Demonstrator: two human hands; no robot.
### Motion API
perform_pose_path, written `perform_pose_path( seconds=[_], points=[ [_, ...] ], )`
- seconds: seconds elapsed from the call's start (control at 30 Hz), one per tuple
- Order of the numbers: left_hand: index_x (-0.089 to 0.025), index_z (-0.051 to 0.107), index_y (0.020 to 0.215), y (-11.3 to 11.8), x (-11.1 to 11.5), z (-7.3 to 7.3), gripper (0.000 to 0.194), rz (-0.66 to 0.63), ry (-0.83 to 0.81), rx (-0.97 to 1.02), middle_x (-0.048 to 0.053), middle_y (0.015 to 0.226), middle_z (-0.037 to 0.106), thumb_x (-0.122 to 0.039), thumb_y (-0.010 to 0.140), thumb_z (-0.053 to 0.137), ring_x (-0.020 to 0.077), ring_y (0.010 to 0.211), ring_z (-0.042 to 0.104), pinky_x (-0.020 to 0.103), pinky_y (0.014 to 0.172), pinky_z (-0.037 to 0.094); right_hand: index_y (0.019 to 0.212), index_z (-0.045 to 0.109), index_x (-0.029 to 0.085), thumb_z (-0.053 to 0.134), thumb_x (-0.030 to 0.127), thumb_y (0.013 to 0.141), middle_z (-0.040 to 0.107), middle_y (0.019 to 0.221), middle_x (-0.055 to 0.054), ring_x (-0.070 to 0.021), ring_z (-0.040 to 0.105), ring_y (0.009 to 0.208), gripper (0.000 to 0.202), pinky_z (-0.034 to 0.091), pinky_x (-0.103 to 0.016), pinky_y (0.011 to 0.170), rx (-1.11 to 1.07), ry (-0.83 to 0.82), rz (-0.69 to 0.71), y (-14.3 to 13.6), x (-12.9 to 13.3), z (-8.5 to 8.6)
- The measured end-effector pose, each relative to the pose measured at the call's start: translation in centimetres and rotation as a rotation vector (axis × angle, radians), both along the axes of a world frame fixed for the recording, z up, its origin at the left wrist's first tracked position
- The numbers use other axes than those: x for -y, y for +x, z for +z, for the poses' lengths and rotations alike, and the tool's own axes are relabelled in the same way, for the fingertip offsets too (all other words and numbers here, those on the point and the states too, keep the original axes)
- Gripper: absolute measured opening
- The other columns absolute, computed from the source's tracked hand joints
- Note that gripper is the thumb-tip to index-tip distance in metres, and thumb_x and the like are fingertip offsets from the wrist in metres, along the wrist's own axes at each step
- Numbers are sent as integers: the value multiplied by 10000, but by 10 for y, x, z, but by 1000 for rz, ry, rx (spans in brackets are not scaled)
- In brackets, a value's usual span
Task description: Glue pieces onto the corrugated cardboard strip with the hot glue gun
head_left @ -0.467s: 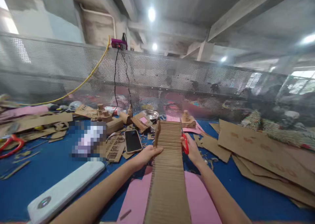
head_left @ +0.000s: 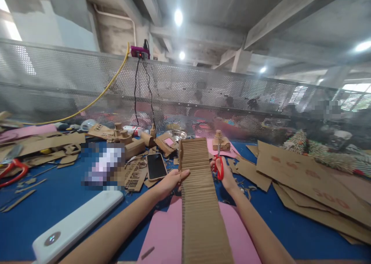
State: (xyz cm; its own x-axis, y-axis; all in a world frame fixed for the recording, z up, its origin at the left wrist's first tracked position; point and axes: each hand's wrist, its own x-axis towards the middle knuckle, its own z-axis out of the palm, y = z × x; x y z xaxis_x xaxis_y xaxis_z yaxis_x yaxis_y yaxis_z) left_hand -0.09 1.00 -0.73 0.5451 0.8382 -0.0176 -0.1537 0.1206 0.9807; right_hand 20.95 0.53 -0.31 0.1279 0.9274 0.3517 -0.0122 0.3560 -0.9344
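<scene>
Red-handled scissors (head_left: pixel 222 166) fill right fingers (head_left: pixel 213 164); printed cardboard (head_left: pixel 304 181) reads "500".

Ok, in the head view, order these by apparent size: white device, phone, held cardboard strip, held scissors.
1. Held cardboard strip
2. White device
3. Phone
4. Held scissors, partly covered

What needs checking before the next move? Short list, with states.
1. Left hand gripping the cardboard strip at its left edge: ok.
2. Right hand holding the red scissors: ok.
3. Blades set on the strip: not ok, they show to the right of it with a gap.
4. Blades open or shut: cannot tell, too small.
5. Phone out from under the strip: ok, it lies to the left.
6. Blue table free of scraps: not ok, cardboard scraps lie right of the right hand.
</scene>
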Motion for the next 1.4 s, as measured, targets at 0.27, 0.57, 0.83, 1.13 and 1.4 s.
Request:
perform_pose_path(
  seconds=[0.27,0.57,0.83,1.13,1.4],
  points=[
    [-142,507,780,-10,-13,15,341,303,-25,186,-56,555,475,-416,638,651,39,396,416,176,398,363,811,533,185,398,646,721,625,723,-45,-164,592,695,488,466,-299,676,-287,-278,211,13,5,19],
    [-126,522,713,-22,-24,13,314,424,50,144,-44,513,506,-388,622,670,71,445,515,184,452,415,969,588,228,576,513,670,619,1001,-38,-199,531,1002,413,404,-307,872,-342,-258,464,30,15,22],
    [-112,555,737,-28,-27,17,283,364,-70,104,13,600,586,-306,596,705,92,482,549,209,488,452,911,582,223,617,234,606,611,939,-5,-175,554,879,307,415,-291,783,-108,-306,428,37,17,22],
    [-116,581,929,-61,-33,28,460,46,-10,72,88,898,624,-252,523,750,156,756,590,248,631,464,833,579,228,648,246,508,583,830,7,-165,534,836,333,403,-308,810,-19,-352,304,56,13,20],
    [-236,508,1142,-103,18,56,673,124,297,-9,72,1250,453,-203,512,743,211,1134,420,288,911,360,763,572,225,624,306,517,578,787,-28,-197,546,782,264,432,-371,753,299,-442,470,75,29,31]
  ],
)
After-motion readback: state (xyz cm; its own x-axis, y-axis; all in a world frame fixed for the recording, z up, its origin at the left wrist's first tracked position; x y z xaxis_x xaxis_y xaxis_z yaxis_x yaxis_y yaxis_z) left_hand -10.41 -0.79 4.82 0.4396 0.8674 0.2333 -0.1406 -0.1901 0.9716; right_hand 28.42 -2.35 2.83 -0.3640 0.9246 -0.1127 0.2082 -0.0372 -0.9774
